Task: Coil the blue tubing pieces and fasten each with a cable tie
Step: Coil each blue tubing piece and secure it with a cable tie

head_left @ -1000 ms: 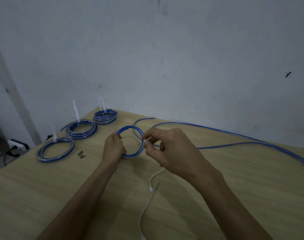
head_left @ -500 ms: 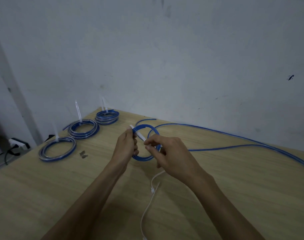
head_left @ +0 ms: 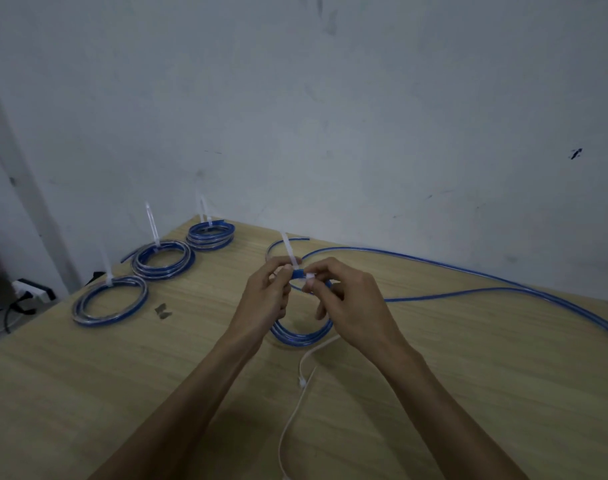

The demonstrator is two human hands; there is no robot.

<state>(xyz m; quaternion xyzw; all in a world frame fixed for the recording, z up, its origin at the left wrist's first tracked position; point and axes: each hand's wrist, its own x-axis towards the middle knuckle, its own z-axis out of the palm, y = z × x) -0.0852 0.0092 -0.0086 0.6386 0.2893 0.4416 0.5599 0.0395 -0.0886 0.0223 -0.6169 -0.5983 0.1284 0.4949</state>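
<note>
A small coil of blue tubing [head_left: 301, 336] is held between both hands above the wooden table [head_left: 88, 393]. A white cable tie [head_left: 289, 250] wraps its top, tail pointing up. My left hand [head_left: 266, 299] pinches the tie's tail beside the coil. My right hand [head_left: 351, 306] pinches the tie's head against the tubing. Long loose blue tubing [head_left: 469, 275] runs off to the right. Three tied coils lie at the left: the near coil [head_left: 109, 301], the middle coil [head_left: 163, 259] and the far coil [head_left: 209, 234].
Two spare white cable ties [head_left: 301, 382] lie on the table below my hands. A small dark metal scrap [head_left: 163, 310] sits near the left coils. The wall stands close behind the table. A power strip [head_left: 30, 291] lies off the left edge.
The coil has been lifted and tilted. A white cable tie now goes round its top, with both hands closed in on it and the tail pulled upward.
</note>
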